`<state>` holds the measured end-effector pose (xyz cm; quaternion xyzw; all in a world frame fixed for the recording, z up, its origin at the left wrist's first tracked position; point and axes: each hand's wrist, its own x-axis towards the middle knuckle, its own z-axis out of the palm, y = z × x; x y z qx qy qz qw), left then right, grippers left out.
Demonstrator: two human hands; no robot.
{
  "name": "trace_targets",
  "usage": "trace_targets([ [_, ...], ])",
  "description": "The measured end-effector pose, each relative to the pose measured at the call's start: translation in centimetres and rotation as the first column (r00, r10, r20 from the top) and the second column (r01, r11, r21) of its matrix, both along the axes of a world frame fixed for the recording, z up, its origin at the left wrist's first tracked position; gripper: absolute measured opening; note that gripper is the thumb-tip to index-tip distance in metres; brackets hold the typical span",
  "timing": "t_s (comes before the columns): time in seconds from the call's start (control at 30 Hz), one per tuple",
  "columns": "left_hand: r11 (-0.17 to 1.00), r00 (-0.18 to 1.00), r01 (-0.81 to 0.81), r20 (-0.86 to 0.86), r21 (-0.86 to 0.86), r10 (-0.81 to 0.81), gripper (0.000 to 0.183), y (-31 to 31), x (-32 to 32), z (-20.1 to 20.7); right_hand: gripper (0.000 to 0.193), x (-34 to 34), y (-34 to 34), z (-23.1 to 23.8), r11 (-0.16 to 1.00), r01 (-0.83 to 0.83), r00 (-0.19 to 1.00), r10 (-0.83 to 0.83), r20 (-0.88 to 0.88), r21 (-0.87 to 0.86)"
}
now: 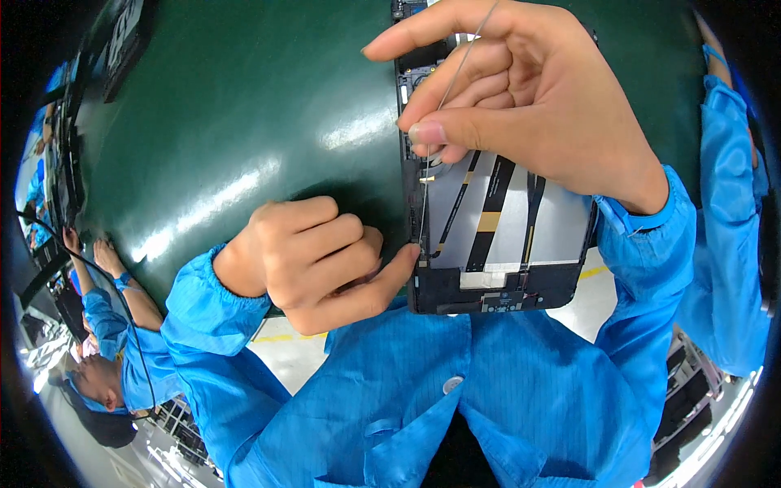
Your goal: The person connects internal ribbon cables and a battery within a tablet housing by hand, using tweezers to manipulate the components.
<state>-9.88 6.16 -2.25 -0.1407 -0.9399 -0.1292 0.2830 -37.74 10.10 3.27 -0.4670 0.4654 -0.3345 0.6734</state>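
R hand (529,106) pinches thin wire (460,70); L hand (317,264) curled at open tablet (508,232), hold unclear; tablet prob. light, fragile, grip by edges

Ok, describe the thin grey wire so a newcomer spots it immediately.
At the edge of the glossy green tabletop, find the opened black rectangular device beneath the right hand. The thin grey wire is pinched there, trailing along the device's left edge. Unlike the flat black ribbon strips, it's far narrower.

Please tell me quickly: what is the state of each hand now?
Left hand: partly curled, touching the opened tablet at its left edge; whether it grips cannot be told.
Right hand: pinched closed, holding a thin wire.
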Motion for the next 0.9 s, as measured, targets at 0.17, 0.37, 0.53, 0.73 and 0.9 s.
trace_targets([
  [0.17, 1.000, 1.000, -0.010, 0.025, 0.006, 0.010, 0.035, 0.0, 0.2, 0.0, 0.047, 0.5, -0.8, 0.6, 0.995, -0.016, 1.000, 0.018, -0.024, 0.097],
  [0.37, 1.000, 1.000, -0.005, 0.017, -0.005, 0.005, 0.033, -0.1, 0.1, 0.1, 0.044, 0.3, -0.6, 0.4, 0.998, -0.006, 1.000, 0.006, -0.005, 0.070],
  [0.53, 1.000, 0.998, -0.016, -0.055, -0.020, 0.015, 0.030, 0.2, 0.2, -0.2, 0.043, 0.3, -0.5, 0.7, 0.996, 0.004, 1.000, -0.001, -0.028, 0.088],
  [0.73, 0.999, 0.998, -0.022, -0.065, -0.026, 0.020, 0.032, 0.2, 0.4, -0.6, 0.039, 1.1, -0.7, 1.0, 0.998, -0.004, 0.995, 0.011, -0.096, 0.070],
  [0.9, 1.000, 0.999, -0.017, -0.039, -0.011, 0.017, 0.035, 0.1, 0.4, -0.2, 0.038, 1.1, -0.7, 1.0, 0.997, 0.017, 0.996, -0.010, -0.089, 0.079],
])
